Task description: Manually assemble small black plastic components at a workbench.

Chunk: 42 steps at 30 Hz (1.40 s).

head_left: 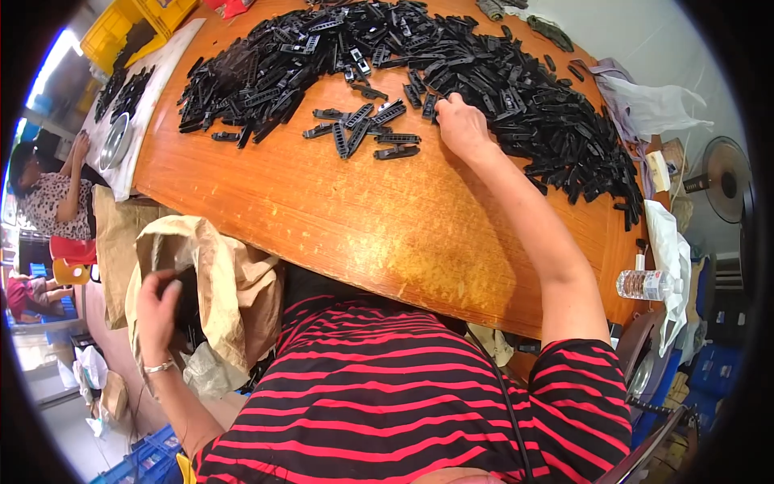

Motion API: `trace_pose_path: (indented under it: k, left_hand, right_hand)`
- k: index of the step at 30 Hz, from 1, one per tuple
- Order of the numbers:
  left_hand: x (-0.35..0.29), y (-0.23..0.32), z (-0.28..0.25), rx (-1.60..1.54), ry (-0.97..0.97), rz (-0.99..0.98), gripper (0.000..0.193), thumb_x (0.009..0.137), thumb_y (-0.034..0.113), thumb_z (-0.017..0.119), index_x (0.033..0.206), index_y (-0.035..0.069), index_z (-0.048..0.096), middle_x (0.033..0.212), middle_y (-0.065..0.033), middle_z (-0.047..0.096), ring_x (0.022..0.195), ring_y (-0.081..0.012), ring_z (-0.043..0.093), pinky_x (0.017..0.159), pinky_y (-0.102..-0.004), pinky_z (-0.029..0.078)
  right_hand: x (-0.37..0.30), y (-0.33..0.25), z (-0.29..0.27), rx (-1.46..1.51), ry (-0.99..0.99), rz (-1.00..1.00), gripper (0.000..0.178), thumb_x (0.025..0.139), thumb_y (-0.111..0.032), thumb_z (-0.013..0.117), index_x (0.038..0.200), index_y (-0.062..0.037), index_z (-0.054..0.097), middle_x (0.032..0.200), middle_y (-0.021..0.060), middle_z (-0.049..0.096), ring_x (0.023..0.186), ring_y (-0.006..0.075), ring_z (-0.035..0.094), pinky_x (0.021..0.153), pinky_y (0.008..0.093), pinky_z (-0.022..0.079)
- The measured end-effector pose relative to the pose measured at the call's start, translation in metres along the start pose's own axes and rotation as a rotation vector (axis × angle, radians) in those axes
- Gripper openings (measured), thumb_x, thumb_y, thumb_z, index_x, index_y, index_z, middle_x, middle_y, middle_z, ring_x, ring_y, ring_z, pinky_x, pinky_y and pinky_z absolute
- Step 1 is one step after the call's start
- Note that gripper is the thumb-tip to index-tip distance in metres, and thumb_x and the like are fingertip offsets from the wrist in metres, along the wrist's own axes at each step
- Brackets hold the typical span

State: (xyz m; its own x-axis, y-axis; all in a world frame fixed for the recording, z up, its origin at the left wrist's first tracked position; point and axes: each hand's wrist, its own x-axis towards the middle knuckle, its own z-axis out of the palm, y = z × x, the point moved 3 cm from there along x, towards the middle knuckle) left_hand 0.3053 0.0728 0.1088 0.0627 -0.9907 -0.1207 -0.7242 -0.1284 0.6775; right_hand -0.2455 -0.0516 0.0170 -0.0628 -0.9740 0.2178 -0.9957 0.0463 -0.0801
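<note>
r hand [463, 131] at inner edge of heap of blk plastic parts [556, 133], far on table [322, 210]; can't tell if grip's holding one. l hand [156, 316] at sack [224, 302], near left, grip unclear. prob lots left; done amt unclear, few loose pcs [397, 152] nearer.

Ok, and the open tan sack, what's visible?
The tan sack looks like stiff paper or woven cloth, creased and crumpled, its mouth open with a loose, uneven rim. It sits at lower left, by the near edge of the wooden table. The left hand is at the opening; contact is unclear.
</note>
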Motion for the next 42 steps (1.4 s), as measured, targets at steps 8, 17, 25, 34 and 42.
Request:
trace_pose_path:
  k: [8, 17, 25, 34, 42]
  left_hand:
    - [0.037, 0.118, 0.031, 0.077, 0.24, 0.447, 0.008, 0.088, 0.005, 0.06, 0.09, -0.002, 0.062, 0.077, -0.0077, 0.062, 0.071, -0.0118, 0.056, 0.067, -0.0251, 0.045]
    - [0.106, 0.233, 0.205, 0.456, -0.363, 0.951, 0.011, 0.083, 0.016, 0.065, 0.089, 0.007, 0.065, 0.089, -0.0119, 0.066, 0.086, -0.0338, 0.064, 0.074, -0.0436, 0.051]
    - [0.107, 0.225, 0.301, 0.477, -0.182, 0.997, 0.021, 0.081, 0.016, 0.068, 0.096, 0.004, 0.06, 0.092, -0.0117, 0.059, 0.09, -0.0305, 0.059, 0.077, -0.0394, 0.05]
    - [0.101, 0.221, 0.286, 0.193, -0.43, 0.815, 0.019, 0.084, 0.017, 0.07, 0.087, 0.003, 0.059, 0.075, -0.006, 0.064, 0.063, -0.0255, 0.059, 0.06, -0.0343, 0.047]
    - [0.094, 0.209, 0.285, -0.406, -0.933, 0.312, 0.017, 0.09, 0.018, 0.066, 0.088, 0.001, 0.063, 0.076, -0.0003, 0.062, 0.063, -0.0077, 0.058, 0.059, -0.023, 0.047]
  right_hand:
    - [-0.023, -0.003, -0.007, 0.014, -0.013, 0.051, 0.023, 0.085, -0.024, 0.067, 0.094, -0.0045, 0.058, 0.099, 0.0138, 0.057, 0.082, 0.034, 0.065, 0.069, 0.0419, 0.054]
    - [-0.082, -0.001, -0.005, 0.202, 0.151, -0.127, 0.007, 0.082, -0.002, 0.056, 0.088, -0.0041, 0.058, 0.094, 0.0117, 0.058, 0.074, 0.0362, 0.062, 0.064, 0.0436, 0.051]
    - [-0.123, -0.036, -0.014, 0.356, 0.039, -0.111, 0.005, 0.081, -0.005, 0.059, 0.086, -0.006, 0.058, 0.091, 0.0103, 0.06, 0.074, 0.0348, 0.062, 0.063, 0.0427, 0.051]
    - [-0.115, -0.055, -0.041, 0.613, 0.217, 0.039, 0.019, 0.08, -0.01, 0.068, 0.096, -0.0051, 0.061, 0.089, 0.0116, 0.06, 0.069, 0.0302, 0.062, 0.062, 0.0383, 0.051]
    - [-0.118, -0.046, -0.039, 0.672, 0.258, -0.364, 0.016, 0.086, -0.009, 0.066, 0.1, -0.0022, 0.062, 0.077, 0.0099, 0.064, 0.064, 0.0209, 0.063, 0.055, 0.0303, 0.048]
